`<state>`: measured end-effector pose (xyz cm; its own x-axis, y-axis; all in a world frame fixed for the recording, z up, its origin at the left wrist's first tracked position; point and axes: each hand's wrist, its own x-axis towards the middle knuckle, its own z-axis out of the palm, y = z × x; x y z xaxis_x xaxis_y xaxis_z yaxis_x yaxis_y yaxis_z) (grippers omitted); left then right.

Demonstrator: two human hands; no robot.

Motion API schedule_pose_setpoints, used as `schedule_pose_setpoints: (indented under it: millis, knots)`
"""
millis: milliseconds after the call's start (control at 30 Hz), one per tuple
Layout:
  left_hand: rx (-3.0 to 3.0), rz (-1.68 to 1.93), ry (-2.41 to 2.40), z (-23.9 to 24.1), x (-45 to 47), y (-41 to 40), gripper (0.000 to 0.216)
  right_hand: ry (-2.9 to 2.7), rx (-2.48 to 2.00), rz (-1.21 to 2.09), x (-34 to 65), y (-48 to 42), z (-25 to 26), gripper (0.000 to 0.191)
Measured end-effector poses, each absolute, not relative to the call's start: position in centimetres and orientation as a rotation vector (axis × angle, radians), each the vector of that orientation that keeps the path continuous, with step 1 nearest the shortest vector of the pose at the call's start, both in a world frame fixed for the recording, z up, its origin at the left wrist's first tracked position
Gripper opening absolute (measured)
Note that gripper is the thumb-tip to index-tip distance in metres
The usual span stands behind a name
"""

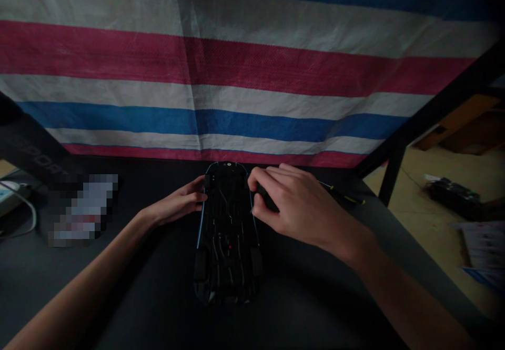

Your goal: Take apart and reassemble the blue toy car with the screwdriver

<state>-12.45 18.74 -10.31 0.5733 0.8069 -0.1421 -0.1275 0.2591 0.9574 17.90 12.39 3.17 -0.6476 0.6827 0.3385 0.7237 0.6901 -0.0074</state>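
Note:
A toy car (pixel 226 226) lies upside down on the dark tabletop, its black underside up and a thin blue line along its edges. Against its left side, near the left front wheel (pixel 207 180), my left hand (pixel 183 200) grips the edge with fingers and thumb. My right hand (pixel 290 197) is closed at the car's right front side, thumb and forefinger curled round something dark. What that dark thing is I cannot make out, and the hand hides the wheel area there. Behind the right hand lies a screwdriver (pixel 349 197) with a black and yellow handle.
A striped red, white and blue sheet (pixel 244 71) hangs behind the table (pixel 158 297). A blurred-out flat item (pixel 84 210) and a white power strip (pixel 13 195) with a cable are at left. Beyond the table's right edge, a dark object (pixel 453 197) lies on the floor.

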Motion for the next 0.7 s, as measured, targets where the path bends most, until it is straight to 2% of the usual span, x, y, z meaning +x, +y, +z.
schedule_pose_setpoints:
  millis: [67,300,433,633,700]
  knots:
    - [1.146,0.719,0.723,-10.24,-12.42,18.73,0.070,-2.569,-1.024,-0.156,17.87,12.47,3.16,0.011]
    - [1.145,0.714,0.759,-9.71,-12.14,18.52,0.071,-2.569,-1.233,-0.252,17.87,12.37,3.14,0.022]
    - [1.144,0.713,0.787,-9.68,-12.16,18.46,0.077,-2.610,-1.025,-0.121,18.18,12.45,3.58,0.010]
    - [1.156,0.717,0.764,-10.36,-12.52,18.72,0.073,-2.659,-1.117,-0.226,18.51,12.46,3.44,0.023]
    - [1.150,0.720,0.780,-10.43,-12.56,18.72,0.075,-2.635,-1.118,-0.181,18.46,12.32,3.51,0.019]
